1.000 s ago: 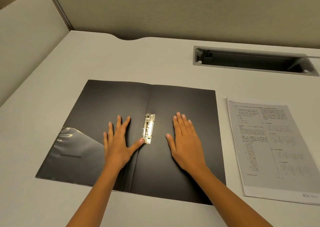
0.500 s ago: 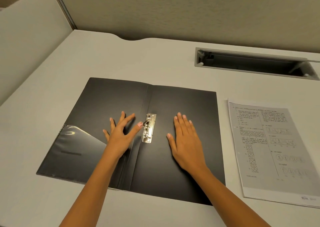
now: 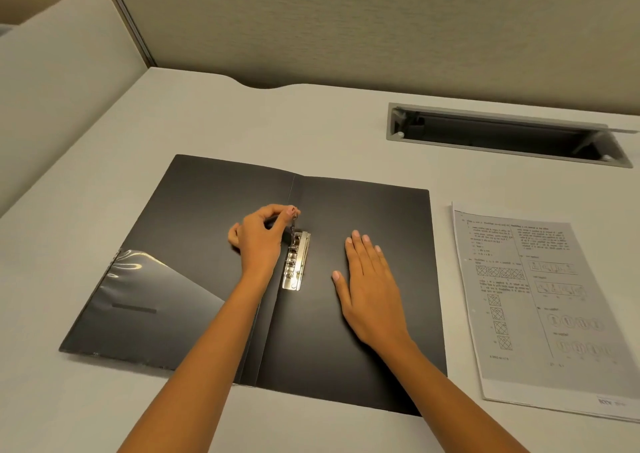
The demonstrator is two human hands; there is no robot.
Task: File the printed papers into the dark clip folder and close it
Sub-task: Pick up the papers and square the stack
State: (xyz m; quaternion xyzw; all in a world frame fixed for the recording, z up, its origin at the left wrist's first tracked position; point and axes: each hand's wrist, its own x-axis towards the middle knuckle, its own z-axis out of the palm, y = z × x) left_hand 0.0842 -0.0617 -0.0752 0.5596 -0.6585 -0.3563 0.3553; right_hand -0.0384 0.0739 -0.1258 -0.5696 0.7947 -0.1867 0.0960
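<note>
Both forearms are bare, no sleeves, with short nails on the left hand [image 3: 258, 236] and right hand [image 3: 372, 286].

Text on the printed papers [image 3: 540, 300] too small to read, lower right corner cut off.

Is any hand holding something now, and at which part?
The left hand pinches the raised lever tip of the metal clip. The right hand lies flat on the open folder, holding nothing.

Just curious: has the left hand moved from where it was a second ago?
Yes. The left hand has left the folder cover, moving up to pinch the metal clip lever.
</note>
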